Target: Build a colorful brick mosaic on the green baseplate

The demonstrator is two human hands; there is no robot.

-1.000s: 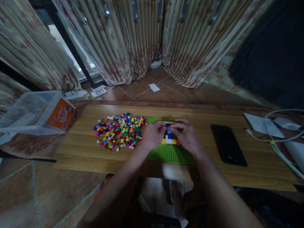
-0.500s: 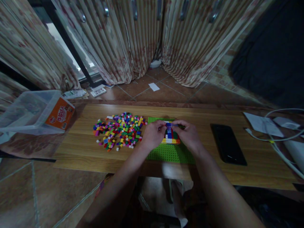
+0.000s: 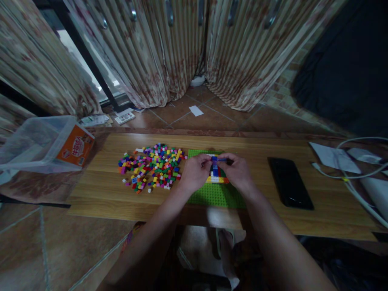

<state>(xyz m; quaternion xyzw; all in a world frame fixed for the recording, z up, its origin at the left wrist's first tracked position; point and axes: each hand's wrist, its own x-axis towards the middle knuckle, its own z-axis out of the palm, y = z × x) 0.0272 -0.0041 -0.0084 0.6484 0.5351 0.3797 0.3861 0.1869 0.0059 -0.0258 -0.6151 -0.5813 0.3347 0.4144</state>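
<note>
A green baseplate (image 3: pixel 216 196) lies on the wooden table, carrying rows of toy bricks (image 3: pixel 215 179) in white, blue, red, yellow and orange. From the left, my left hand (image 3: pixel 195 173) reaches over it with thumb and index finger pinched; whatever is between them is hidden. My right hand (image 3: pixel 236 171) is closed opposite, its fingertips on a small blue brick (image 3: pixel 214 159) between the two hands. Both hands cover parts of the brick rows. Left of the baseplate spreads a heap of loose coloured bricks (image 3: pixel 157 165), apart from my hands.
A black phone-like slab (image 3: pixel 290 182) lies right of the baseplate. Further right are white cables (image 3: pixel 330 176) and a paper sheet (image 3: pixel 332 157). At the far left stands a clear plastic box (image 3: pixel 33 141) with an orange label. Curtains (image 3: pixel 172 60) hang beyond the table (image 3: pixel 106 202).
My right hand has shifted very slightly left, and its fingers have moved a little at the blue brick. My left hand stays in nearly the same pinch. The whole view has drifted slightly.
</note>
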